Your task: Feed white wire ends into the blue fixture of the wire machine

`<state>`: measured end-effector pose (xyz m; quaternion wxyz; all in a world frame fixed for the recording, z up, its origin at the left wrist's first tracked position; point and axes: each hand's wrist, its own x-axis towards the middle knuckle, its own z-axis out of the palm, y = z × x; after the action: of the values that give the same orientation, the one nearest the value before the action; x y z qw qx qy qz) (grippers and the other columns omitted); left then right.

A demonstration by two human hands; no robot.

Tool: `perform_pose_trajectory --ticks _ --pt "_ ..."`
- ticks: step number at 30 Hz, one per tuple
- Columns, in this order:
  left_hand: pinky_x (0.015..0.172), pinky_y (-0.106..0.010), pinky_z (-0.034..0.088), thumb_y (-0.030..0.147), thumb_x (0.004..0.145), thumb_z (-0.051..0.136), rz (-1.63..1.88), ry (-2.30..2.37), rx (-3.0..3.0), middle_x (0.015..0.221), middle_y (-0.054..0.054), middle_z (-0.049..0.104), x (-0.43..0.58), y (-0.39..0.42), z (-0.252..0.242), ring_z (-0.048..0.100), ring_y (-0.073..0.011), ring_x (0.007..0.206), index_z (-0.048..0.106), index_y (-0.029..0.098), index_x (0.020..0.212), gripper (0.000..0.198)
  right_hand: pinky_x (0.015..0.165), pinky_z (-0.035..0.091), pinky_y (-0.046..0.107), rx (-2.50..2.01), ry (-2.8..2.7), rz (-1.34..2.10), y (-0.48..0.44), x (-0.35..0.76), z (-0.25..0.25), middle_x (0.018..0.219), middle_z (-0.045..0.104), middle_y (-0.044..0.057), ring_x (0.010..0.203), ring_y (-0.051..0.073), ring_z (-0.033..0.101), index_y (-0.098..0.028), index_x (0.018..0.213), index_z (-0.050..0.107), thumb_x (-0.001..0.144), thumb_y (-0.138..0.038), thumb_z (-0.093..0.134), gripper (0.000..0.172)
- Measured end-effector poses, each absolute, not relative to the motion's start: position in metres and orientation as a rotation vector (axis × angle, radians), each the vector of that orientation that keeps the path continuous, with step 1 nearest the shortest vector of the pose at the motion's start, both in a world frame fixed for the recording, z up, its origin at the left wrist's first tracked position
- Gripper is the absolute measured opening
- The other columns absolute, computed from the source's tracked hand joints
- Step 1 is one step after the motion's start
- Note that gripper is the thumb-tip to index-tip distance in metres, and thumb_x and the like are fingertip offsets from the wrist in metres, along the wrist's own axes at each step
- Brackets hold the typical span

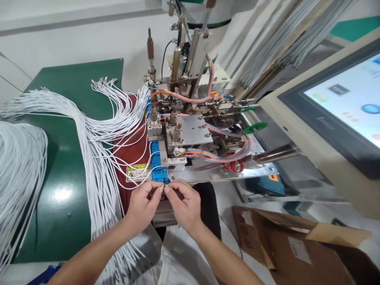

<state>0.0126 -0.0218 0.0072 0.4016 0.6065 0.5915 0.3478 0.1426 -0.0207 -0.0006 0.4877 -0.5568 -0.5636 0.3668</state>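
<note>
My left hand (144,204) and my right hand (186,202) meet fingertip to fingertip at the near end of the machine. Both are closed in a pinch around a tiny piece that the fingers mostly cover, so its kind cannot be made out. Just beyond the fingertips runs a row of blue blocks (156,158) along the machine's left edge, with single white wires leading into it. To the left of my left hand hangs a thick bundle of white wires (95,174), draped over the table's edge.
A machine (190,128) with metal plates, orange hoses and a green-rimmed spool (252,120) stands ahead. Coiled white wires (20,170) lie on the green table (63,221) at left. A screen (350,95) juts in at right, above an open cardboard box (297,245).
</note>
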Motion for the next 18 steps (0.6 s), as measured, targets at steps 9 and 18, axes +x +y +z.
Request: perform_pose_trajectory --ticks 9,18 --pt "0.068 -0.023 0.05 0.024 0.082 0.05 0.842 1.452 1.537 0.079 -0.002 0.068 0.0131 -0.0203 0.0043 0.062 -0.013 0.071 0.064 0.017 0.087 0.016 0.057 0.046 0.025 -1.32 -1.32 0.886 -0.0198 0.148 -0.0057 0.07 0.06 0.003 0.062 0.014 0.056 -0.018 0.074 0.06 0.075 -0.017 0.054 0.006" --pt "0.066 -0.022 0.05 0.024 0.083 0.05 0.872 1.432 1.509 0.079 -0.002 0.067 0.014 -0.0206 0.0034 0.061 -0.0121 0.069 0.062 0.016 0.091 0.016 0.058 0.045 0.026 -1.322 -1.313 0.959 -0.0155 0.1475 -0.007 0.063 0.059 0.001 0.06 0.014 0.055 -0.018 0.065 0.059 0.075 -0.016 0.056 0.01"
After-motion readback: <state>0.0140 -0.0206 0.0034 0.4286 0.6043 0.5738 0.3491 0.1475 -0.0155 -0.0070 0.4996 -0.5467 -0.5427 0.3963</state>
